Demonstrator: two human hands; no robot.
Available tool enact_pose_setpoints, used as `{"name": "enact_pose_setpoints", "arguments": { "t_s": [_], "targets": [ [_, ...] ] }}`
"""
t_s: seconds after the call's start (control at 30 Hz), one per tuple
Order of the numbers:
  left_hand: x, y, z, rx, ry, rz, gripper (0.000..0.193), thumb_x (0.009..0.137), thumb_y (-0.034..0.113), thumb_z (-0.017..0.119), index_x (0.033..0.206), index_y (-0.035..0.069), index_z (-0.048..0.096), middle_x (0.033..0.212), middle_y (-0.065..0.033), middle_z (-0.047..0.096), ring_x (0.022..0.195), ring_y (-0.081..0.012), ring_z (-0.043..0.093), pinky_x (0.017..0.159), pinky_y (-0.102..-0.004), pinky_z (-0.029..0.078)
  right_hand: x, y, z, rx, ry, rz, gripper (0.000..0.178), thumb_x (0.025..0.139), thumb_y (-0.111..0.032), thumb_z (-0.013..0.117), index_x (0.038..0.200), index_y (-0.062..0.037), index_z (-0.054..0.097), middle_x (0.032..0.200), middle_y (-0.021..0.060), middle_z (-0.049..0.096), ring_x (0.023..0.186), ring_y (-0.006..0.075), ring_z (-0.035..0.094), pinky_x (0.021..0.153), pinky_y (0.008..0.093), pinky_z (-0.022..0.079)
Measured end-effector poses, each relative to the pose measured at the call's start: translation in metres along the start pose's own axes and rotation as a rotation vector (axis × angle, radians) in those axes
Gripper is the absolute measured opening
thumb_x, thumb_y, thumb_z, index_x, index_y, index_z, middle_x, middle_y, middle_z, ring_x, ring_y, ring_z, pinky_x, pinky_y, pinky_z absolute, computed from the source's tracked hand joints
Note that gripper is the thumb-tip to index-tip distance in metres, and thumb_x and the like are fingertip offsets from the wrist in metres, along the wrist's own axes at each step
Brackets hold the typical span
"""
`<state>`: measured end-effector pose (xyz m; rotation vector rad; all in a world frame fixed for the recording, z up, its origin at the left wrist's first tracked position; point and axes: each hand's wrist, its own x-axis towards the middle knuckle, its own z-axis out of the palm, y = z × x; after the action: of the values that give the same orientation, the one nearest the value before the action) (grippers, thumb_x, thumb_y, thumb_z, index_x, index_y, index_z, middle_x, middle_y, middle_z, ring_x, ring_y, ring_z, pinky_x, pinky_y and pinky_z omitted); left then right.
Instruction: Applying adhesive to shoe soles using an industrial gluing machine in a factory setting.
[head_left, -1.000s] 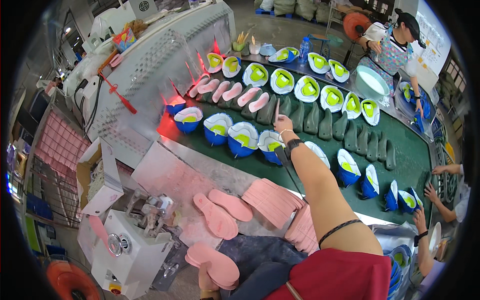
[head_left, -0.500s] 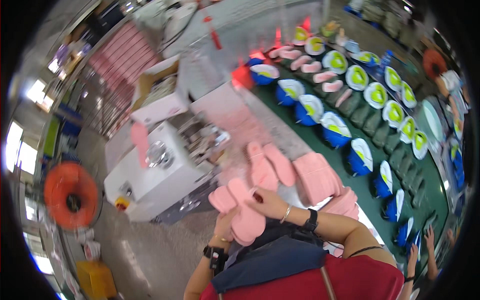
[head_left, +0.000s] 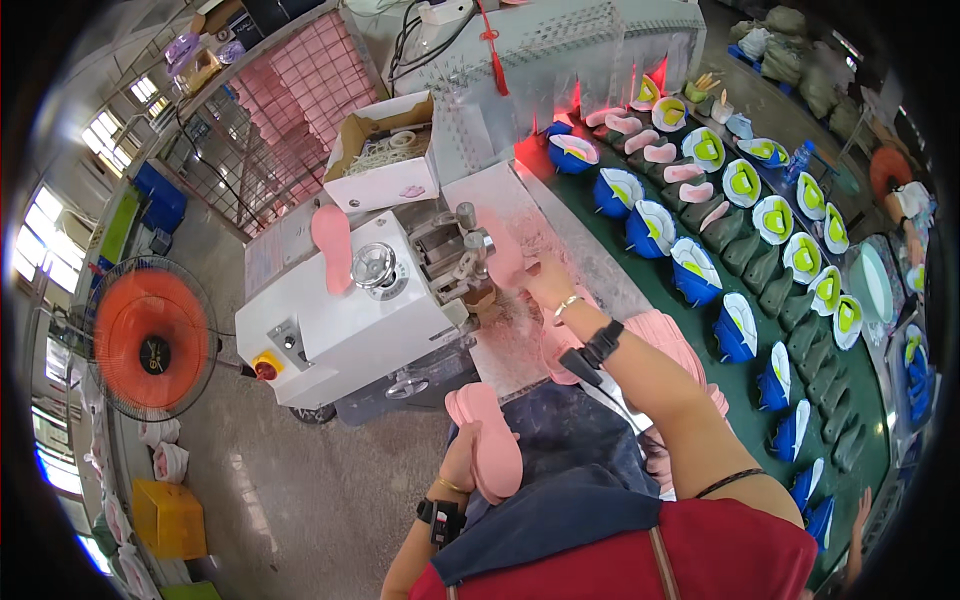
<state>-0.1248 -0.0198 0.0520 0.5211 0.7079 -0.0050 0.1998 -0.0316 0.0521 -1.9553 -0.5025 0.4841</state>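
Note:
Close to my body, my left hand [head_left: 460,458] is closed round a small stack of pink insoles [head_left: 487,440]. My right hand [head_left: 548,283] reaches forward and pinches the near end of a single pink insole [head_left: 497,245]. That insole lies at the metal rollers [head_left: 468,240] of a white machine [head_left: 345,320], over a dusty worktop. Beneath my right wrist are more pink insoles [head_left: 560,350], partly hidden by my arm. One further insole [head_left: 332,250] rests on top of the machine, beside its round dial [head_left: 374,265].
Right of the worktop runs a green conveyor [head_left: 665,320] with rows of blue-and-white shoe uppers [head_left: 697,270] and dark lasts. A stack of pink pieces [head_left: 665,345] sits beside it. An open carton [head_left: 385,150] stands behind the machine; an orange fan [head_left: 153,340] is at left.
My right hand has left the insoles held before my body and moved forward to the machine with one insole. My left hand keeps the others. The whole view has shifted.

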Motion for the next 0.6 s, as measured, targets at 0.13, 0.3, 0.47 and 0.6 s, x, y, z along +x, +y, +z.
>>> {"name": "enact_pose_setpoints", "arguments": {
  "t_s": [0.13, 0.3, 0.47, 0.6],
  "targets": [
    [0.001, 0.004, -0.006, 0.047, -0.003, -0.026, 0.047, 0.093, 0.03, 0.04, 0.125, -0.004, 0.044, 0.111, -0.0242, 0.06, 0.098, -0.0333, 0.062, 0.087, -0.0428, 0.051, -0.003, -0.003, -0.026, -0.404, 0.329, -0.434, 0.039, 0.08, -0.034, 0.064, 0.101, -0.0018, 0.057, 0.101, 0.019, 0.062, 0.088, 0.0402, 0.061, 0.077, 0.0437, 0.049],
    [0.009, -0.006, -0.02, 0.072, 0.004, 0.016, 0.054, 0.095, 0.036, 0.039, 0.131, -0.004, 0.041, 0.116, -0.0238, 0.058, 0.102, -0.0327, 0.06, 0.092, -0.0412, 0.049, 0.013, -0.006, -0.002, -0.386, 0.158, -0.093, 0.027, 0.084, -0.03, 0.058, 0.09, -0.0042, 0.064, 0.086, 0.0172, 0.065, 0.086, 0.0357, 0.062, 0.075, 0.0428, 0.049],
    [0.014, -0.005, -0.037, 0.211, 0.028, 0.069, 0.039, 0.096, 0.032, 0.046, 0.122, 0.003, 0.05, 0.112, -0.012, 0.061, 0.1, -0.0272, 0.061, 0.087, -0.0392, 0.05, 0.058, -0.012, 0.037, 0.202, 0.083, 0.146, 0.044, 0.081, -0.033, 0.057, 0.105, 0.0024, 0.065, 0.098, 0.0218, 0.067, 0.093, 0.0328, 0.065, 0.08, 0.0413, 0.05],
    [0.02, -0.002, -0.015, 0.004, 0.047, -0.029, 0.036, 0.095, 0.035, 0.048, 0.115, 0.005, 0.053, 0.109, -0.0089, 0.061, 0.099, -0.0256, 0.06, 0.086, -0.0385, 0.05, 0.089, 0.014, -0.007, 0.381, 0.282, 0.122, 0.027, 0.082, -0.02, 0.058, 0.096, 0.0019, 0.063, 0.087, 0.0195, 0.066, 0.082, 0.0267, 0.067, 0.071, 0.0369, 0.052]
  ]
}}
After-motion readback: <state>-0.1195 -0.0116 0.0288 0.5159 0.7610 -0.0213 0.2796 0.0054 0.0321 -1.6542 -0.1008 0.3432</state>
